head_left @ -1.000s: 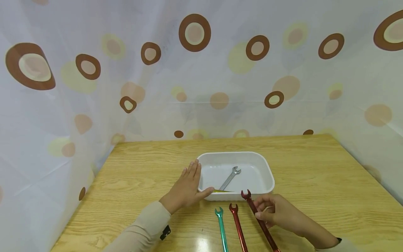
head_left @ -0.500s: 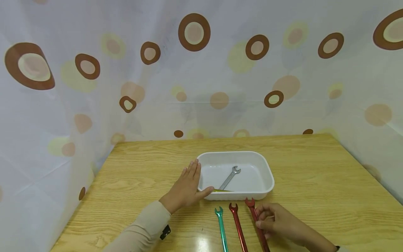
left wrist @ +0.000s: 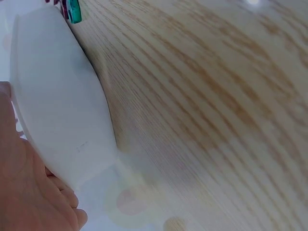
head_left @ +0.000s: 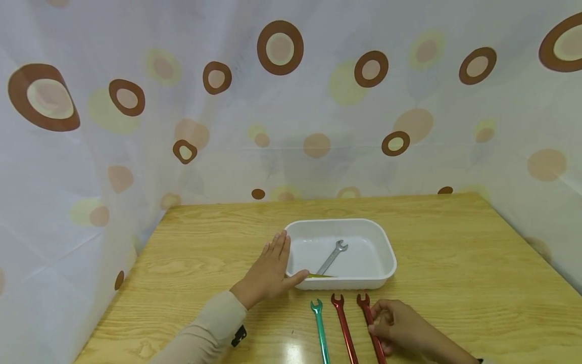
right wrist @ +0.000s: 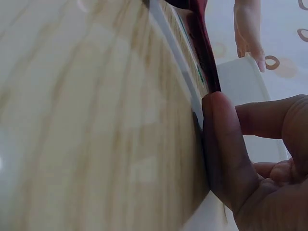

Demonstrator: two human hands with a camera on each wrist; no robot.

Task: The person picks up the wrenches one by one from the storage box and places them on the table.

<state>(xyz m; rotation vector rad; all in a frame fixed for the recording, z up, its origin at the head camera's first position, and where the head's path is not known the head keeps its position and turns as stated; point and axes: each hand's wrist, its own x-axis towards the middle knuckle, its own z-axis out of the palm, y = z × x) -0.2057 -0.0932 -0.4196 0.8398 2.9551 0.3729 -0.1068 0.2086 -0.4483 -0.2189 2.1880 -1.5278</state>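
At the front left corner of a white plastic tray (head_left: 385, 273), my left hand (head_left: 268, 273) lies with straight fingers along its side and the thumb over the front rim. My right hand (head_left: 400, 326) pinches a dark red open-end wrench (head_left: 374, 333) between thumb and fingers. That wrench lies low, close over the table, with its jaw end toward the tray. Left of it lie another red wrench (head_left: 344, 326) and a green wrench (head_left: 321, 328). Inside the tray rest a silver wrench (head_left: 332, 258) and something thin and yellow (head_left: 320, 276), mostly hidden by the front wall.
The wood-grain table (head_left: 218, 237) carries everything. A white patterned curtain (head_left: 291, 101) closes off the back and both sides. A black clip (head_left: 238, 335) hangs by the left sleeve (head_left: 204, 323).
My right hand has brought the dark red wrench back from the tray's front rim and lowered it beside the other red wrench. My left hand and the tray have not moved.
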